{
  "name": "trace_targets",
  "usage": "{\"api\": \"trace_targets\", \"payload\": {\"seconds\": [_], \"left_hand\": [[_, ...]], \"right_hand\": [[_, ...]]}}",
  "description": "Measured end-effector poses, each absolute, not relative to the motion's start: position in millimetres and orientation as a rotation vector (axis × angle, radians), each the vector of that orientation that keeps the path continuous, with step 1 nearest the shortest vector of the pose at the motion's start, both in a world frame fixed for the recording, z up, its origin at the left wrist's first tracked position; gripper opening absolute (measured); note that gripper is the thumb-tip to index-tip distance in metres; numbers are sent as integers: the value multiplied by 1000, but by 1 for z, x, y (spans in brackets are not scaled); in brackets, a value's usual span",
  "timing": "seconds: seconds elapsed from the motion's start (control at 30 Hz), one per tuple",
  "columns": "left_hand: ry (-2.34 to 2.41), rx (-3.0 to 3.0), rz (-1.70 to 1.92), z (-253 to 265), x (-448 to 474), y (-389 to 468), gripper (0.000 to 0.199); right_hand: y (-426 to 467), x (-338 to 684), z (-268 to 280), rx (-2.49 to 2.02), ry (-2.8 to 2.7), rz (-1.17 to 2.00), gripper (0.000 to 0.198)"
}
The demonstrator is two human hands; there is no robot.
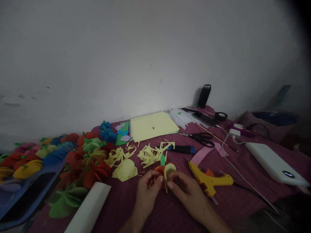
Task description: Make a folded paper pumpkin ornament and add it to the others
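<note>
Pinching orange rounded paper piece (159,169) in L hand (148,187), pale-yellow curved paper piece (169,168) in R hand (188,191), thumbs nr fingertips, over maroon woven cloth (119,202); might crease if squeezed too hard.

Holds the bare left arm (136,217) and right arm (212,219) out in front, slanting in toward each other. Has the left hand (148,187) curled, with the thumb (156,185) close to the bent fingers (148,176). Has the right hand (186,188) curled too, thumb pointing left, near the other hand but apart.
</note>
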State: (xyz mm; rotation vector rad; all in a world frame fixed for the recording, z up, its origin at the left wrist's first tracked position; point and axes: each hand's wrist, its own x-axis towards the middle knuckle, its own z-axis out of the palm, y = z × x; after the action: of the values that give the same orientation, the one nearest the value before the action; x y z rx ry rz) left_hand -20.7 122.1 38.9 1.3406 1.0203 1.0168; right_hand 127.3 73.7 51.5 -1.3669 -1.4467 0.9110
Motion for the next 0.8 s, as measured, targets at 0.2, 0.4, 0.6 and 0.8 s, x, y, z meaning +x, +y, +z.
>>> {"api": "trace_targets", "payload": {"seconds": [0.2, 0.4, 0.6, 0.8], "left_hand": [[1031, 1367, 1049, 39, -19, 122, 13], [1051, 1408, 1038, 34, -20, 122, 15], [1053, 1373, 1021, 34, -21, 122, 18], [1009, 1347, 1032, 35, -21, 119, 19]], "right_hand": [[75, 126, 53, -1370, -1454, 886, 7], [76, 125, 57, -1408, -1471, 848, 7], [76, 127, 56, -1352, -1481, 881, 11], [75, 127, 54, -1387, -1507, 811, 16]]}}
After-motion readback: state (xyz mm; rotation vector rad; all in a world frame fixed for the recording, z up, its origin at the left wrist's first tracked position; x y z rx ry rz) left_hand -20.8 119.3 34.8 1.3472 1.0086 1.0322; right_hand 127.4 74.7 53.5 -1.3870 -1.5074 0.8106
